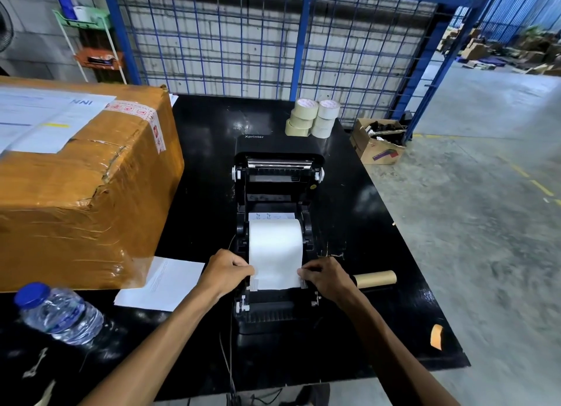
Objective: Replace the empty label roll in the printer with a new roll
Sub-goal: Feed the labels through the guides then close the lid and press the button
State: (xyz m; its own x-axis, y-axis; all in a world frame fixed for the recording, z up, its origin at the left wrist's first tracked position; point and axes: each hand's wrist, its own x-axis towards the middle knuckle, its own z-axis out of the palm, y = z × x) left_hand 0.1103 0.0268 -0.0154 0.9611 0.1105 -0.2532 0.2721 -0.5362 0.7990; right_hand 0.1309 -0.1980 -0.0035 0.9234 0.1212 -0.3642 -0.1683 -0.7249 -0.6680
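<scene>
The black label printer [276,169] stands in the middle of the black table with its lid swung open toward the back. A full white label roll [275,241] sits in its bay, and the loose end of the paper is drawn toward me over the front. My left hand [227,272] pinches the left edge of that paper end. My right hand [326,276] pinches the right edge. The empty brown cardboard core [376,278] lies on the table just right of my right hand.
A large tape-wrapped brown carton [82,178] fills the table's left. A water bottle [57,313] lies at front left, beside a white sheet [164,284]. Stacked tape rolls [312,117] stand behind the printer. A blue wire fence [273,35] backs the table; its right edge drops to concrete floor.
</scene>
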